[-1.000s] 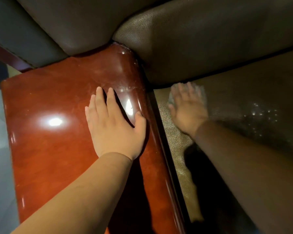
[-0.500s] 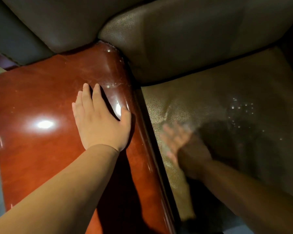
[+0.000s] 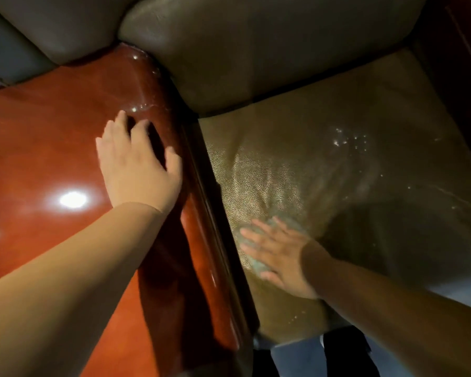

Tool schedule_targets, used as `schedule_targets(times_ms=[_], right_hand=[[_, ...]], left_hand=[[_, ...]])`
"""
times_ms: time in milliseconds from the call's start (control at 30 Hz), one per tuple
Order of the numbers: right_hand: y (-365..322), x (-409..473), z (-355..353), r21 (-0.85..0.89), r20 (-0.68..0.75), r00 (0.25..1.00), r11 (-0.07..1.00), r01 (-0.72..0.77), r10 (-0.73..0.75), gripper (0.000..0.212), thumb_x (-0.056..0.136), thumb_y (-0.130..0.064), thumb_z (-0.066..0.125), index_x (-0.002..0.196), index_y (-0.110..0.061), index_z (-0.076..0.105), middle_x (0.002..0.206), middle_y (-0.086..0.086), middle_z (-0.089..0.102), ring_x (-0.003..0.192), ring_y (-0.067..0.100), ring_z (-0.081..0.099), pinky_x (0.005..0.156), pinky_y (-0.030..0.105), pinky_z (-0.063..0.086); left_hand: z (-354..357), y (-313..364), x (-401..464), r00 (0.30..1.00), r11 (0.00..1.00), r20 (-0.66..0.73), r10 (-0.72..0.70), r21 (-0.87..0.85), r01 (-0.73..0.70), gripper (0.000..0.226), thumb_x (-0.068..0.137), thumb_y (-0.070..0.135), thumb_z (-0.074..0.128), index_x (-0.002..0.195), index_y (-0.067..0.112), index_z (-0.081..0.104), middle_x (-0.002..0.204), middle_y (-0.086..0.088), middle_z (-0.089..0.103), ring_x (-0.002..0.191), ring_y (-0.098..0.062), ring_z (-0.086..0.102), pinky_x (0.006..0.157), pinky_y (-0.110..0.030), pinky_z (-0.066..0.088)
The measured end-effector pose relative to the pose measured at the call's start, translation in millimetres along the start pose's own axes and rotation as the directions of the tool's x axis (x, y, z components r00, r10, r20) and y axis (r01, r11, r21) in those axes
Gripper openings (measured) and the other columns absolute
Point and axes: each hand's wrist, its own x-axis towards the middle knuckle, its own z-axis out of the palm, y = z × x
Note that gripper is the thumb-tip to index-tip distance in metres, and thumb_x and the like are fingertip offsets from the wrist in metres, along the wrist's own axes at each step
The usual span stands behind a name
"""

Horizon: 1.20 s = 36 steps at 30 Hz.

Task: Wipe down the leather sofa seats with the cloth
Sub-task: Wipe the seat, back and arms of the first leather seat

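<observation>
The brown leather sofa seat [image 3: 324, 164] fills the right half of the view, with wet streaks and droplets across it. My right hand [image 3: 279, 254] presses flat, fingers straight and spread, on a small grey-green cloth [image 3: 252, 263] near the seat's front left corner; the hand hides most of the cloth. My left hand [image 3: 136, 164] rests flat, fingers straight, on the glossy red-brown wooden armrest [image 3: 52, 148] to the left of the seat.
The leather backrest cushion [image 3: 256, 50] rises behind the seat, and a second cushion [image 3: 52, 25] lies at the upper left. A dark wooden frame [image 3: 454, 77] borders the seat on the right. Pale floor and a dark shoe [image 3: 343, 349] show below the seat's front edge.
My right hand has dragged the cloth from the seat's back left corner forward toward the front left edge. The left hand has stayed on the armrest while the view shifted.
</observation>
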Motion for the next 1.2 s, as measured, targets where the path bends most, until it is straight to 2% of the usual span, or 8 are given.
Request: schedule_targets(times_ms=[267, 400, 533, 700, 867, 967, 1100, 1200], right_hand=[[100.4, -86.6, -11.0, 0.225, -0.213, 0.574, 0.611, -0.759, 0.791, 0.069, 0.108, -0.050, 0.014, 0.167, -0.015, 0.007, 0.173, 0.015, 0.011, 0.159, 0.041, 0.009, 0.126, 0.064, 0.011], [44.3, -101.8, 30.6, 0.028, -0.156, 0.944, 0.956, -0.291, 0.292, 0.071, 0.105, -0.053, 0.020, 0.166, -0.023, 0.001, 0.175, 0.005, 0.002, 0.160, 0.034, -0.005, 0.127, 0.055, -0.003], [97.6, -144.9, 47.1, -0.069, -0.207, 0.963, 0.979, -0.191, 0.173, 0.074, 0.103, -0.055, 0.035, 0.167, -0.028, 0.010, 0.175, -0.002, 0.005, 0.161, 0.028, 0.006, 0.129, 0.048, 0.002], [112.8, -165.0, 48.4, 0.378, -0.234, 0.373, 0.438, -0.816, 0.898, 0.071, 0.106, -0.056, 0.016, 0.167, -0.021, 0.002, 0.174, 0.010, 0.001, 0.159, 0.040, 0.006, 0.125, 0.062, 0.008], [39.2, -181.9, 73.8, 0.021, -0.252, 0.964, 0.997, -0.079, 0.082, 0.071, 0.102, -0.057, 0.048, 0.164, -0.027, 0.030, 0.173, 0.002, 0.017, 0.159, 0.034, 0.016, 0.127, 0.057, 0.012], [100.5, -206.9, 77.3, 0.037, -0.297, 0.912, 0.958, -0.285, 0.283, 0.067, 0.099, -0.051, 0.045, 0.161, -0.028, 0.034, 0.169, 0.006, 0.029, 0.155, 0.036, 0.028, 0.124, 0.059, 0.022], [131.6, -223.4, 64.5, 0.452, -0.155, 0.249, 0.293, -0.842, 0.956, 0.066, 0.106, -0.053, 0.011, 0.167, -0.026, 0.008, 0.175, 0.006, 0.004, 0.160, 0.035, 0.006, 0.127, 0.061, 0.009], [76.2, -203.2, 73.7, 0.352, -0.234, 0.511, 0.562, -0.748, 0.827, 0.082, 0.102, -0.066, 0.028, 0.168, -0.022, 0.007, 0.175, 0.008, 0.000, 0.160, 0.036, 0.001, 0.127, 0.058, 0.003]], left_hand=[[68.0, 109.5, -170.1, 0.851, 0.958, 0.442, 0.285, -0.168, -0.233, 0.071, 0.097, 0.055, 0.047, 0.161, 0.027, 0.033, 0.171, -0.001, 0.025, 0.160, -0.024, 0.017, 0.131, -0.051, 0.017], [110.7, 138.1, -193.7, 0.856, 0.990, 0.516, 0.034, -0.133, 0.041, 0.083, 0.102, 0.050, 0.048, 0.169, 0.026, 0.006, 0.177, 0.003, -0.003, 0.162, -0.020, -0.005, 0.132, -0.051, 0.006], [126.8, 141.2, -207.6, 0.878, 0.999, 0.478, 0.031, -0.034, -0.016, 0.084, 0.099, 0.058, 0.031, 0.168, 0.023, -0.003, 0.177, -0.002, -0.010, 0.162, -0.026, -0.009, 0.130, -0.058, 0.003], [133.2, 133.2, -211.8, 0.888, 0.996, 0.458, 0.045, 0.051, -0.077, 0.084, 0.099, 0.064, 0.019, 0.169, 0.022, -0.002, 0.177, -0.005, -0.009, 0.163, -0.028, -0.007, 0.128, -0.063, 0.003], [136.7, 161.3, -211.2, 0.895, 0.997, 0.440, -0.075, 0.043, 0.062, 0.088, 0.096, 0.062, 0.019, 0.169, 0.016, 0.001, 0.177, -0.008, -0.008, 0.162, -0.030, -0.009, 0.126, -0.067, 0.000], [136.5, 163.8, -209.2, 0.904, 0.994, 0.414, -0.110, 0.027, 0.108, 0.086, 0.096, 0.060, 0.025, 0.169, 0.019, 0.004, 0.177, -0.009, -0.003, 0.162, -0.032, -0.005, 0.126, -0.067, 0.003], [141.2, 195.4, -204.4, 0.951, 0.992, 0.305, -0.055, -0.094, 0.088, 0.076, 0.098, 0.052, 0.037, 0.166, 0.023, 0.019, 0.175, -0.010, 0.009, 0.161, -0.035, 0.007, 0.125, -0.067, 0.003], [150.3, 229.6, -208.0, 0.956, 0.992, 0.290, -0.035, -0.109, 0.069, 0.074, 0.098, 0.050, 0.038, 0.167, 0.027, 0.023, 0.176, -0.010, 0.009, 0.161, -0.040, 0.003, 0.126, -0.068, 0.001]])
